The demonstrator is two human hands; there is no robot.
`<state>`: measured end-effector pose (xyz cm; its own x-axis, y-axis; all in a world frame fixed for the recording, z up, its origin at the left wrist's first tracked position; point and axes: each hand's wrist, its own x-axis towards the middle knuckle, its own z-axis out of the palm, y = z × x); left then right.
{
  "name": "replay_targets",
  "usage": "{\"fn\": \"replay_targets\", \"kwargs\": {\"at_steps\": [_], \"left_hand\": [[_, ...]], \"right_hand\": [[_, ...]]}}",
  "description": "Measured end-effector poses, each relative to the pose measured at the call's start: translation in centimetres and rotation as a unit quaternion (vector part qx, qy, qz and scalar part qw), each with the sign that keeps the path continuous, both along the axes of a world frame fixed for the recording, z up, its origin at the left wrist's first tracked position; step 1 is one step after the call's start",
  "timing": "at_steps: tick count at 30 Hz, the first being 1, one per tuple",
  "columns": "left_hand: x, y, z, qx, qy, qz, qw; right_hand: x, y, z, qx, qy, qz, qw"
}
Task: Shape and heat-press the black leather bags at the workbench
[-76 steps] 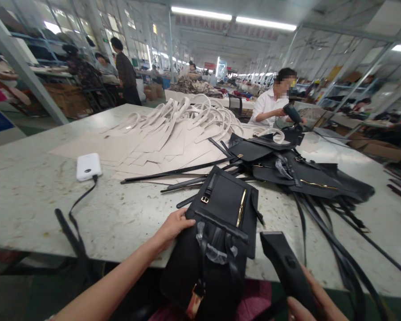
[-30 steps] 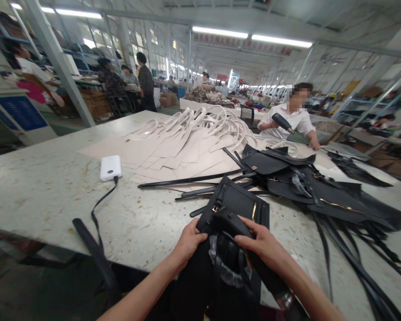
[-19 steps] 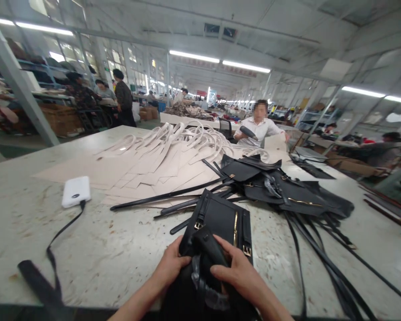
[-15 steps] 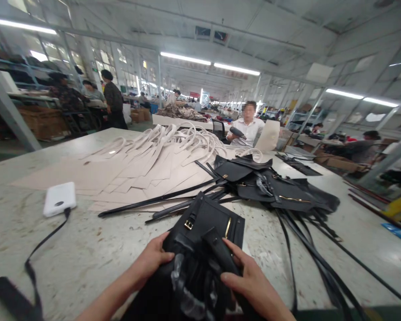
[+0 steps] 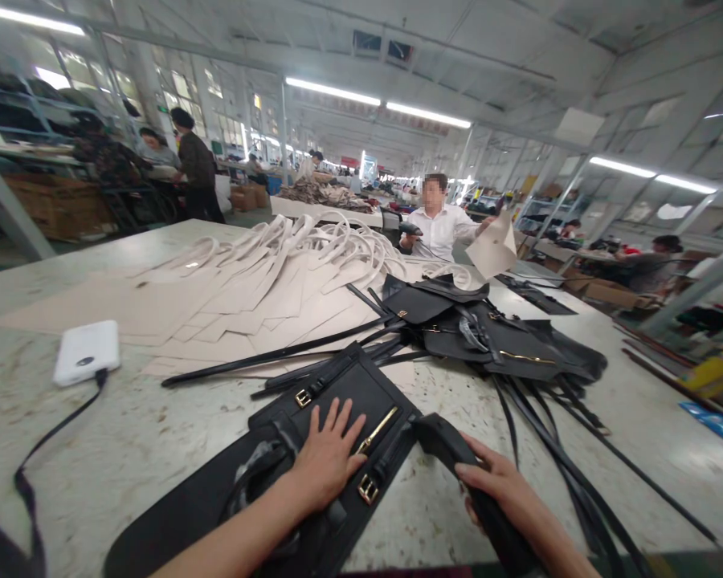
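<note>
black bag (image 5: 313,433) now laid flat; left hand (image 5: 328,457) pressing it; right hand (image 5: 506,490) withdrawn

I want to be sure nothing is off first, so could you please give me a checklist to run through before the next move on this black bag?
1. Black bag lying flat on the table: ok.
2. Left hand pressed open on the bag's front: ok.
3. Right hand gripping the black handheld tool: ok.
4. Tool's nozzle off the bag: ok, beside its right edge.
5. Tool switched on: cannot tell.
6. Loose black straps clear of the bag: not ok, they touch its far end.
</note>
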<state>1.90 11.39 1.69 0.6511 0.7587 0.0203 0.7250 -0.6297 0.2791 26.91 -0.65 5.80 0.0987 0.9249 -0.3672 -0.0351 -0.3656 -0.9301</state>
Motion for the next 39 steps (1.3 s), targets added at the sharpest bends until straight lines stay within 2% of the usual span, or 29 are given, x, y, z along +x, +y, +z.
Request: {"fn": "replay_targets", "kwargs": {"at_steps": [4, 11, 16, 20, 22, 25, 29, 33, 36, 39], "left_hand": [[0.1, -0.5, -0.7, 0.006, 0.019, -0.059, 0.998], [-0.6, -0.3, 0.5, -0.030, 0.013, -0.086, 0.996], [-0.7, -0.3, 0.9, -0.044, 0.005, -0.092, 0.995], [-0.8, -0.1, 0.3, -0.051, -0.008, -0.094, 0.994], [-0.9, -0.1, -0.1, -0.048, -0.022, -0.095, 0.994], [-1.0, -0.1, -0.4, -0.046, -0.045, -0.097, 0.993], [-1.1, -0.4, -0.5, -0.049, -0.078, -0.097, 0.991], [-1.5, -0.7, -0.2, -0.045, -0.115, -0.074, 0.990], [-2.6, -0.1, 0.1, -0.038, -0.112, 0.001, 0.993], [-4.3, 1.1, 0.5, -0.007, -0.072, 0.127, 0.989]], "right_hand": [[0.3, 2.7, -0.1, -0.016, 0.001, 0.021, 1.000], [-0.4, 8.6, 0.0, 0.016, 0.004, 0.081, 0.997], [-3.8, 13.4, 0.6, 0.051, 0.005, 0.138, 0.989], [-7.6, 17.7, 0.5, 0.045, -0.013, 0.181, 0.982], [-9.1, 19.7, 0.3, 0.043, -0.035, 0.171, 0.984], [-10.3, 21.7, 0.6, 0.058, -0.067, 0.121, 0.989], [-9.9, 20.8, 1.1, 0.080, -0.079, 0.078, 0.991], [-8.5, 16.6, 0.4, 0.072, -0.060, 0.083, 0.992], [-7.6, 12.5, -0.7, 0.059, -0.038, 0.074, 0.995], [-6.6, 8.6, -1.9, 0.045, -0.022, 0.052, 0.997]]}}
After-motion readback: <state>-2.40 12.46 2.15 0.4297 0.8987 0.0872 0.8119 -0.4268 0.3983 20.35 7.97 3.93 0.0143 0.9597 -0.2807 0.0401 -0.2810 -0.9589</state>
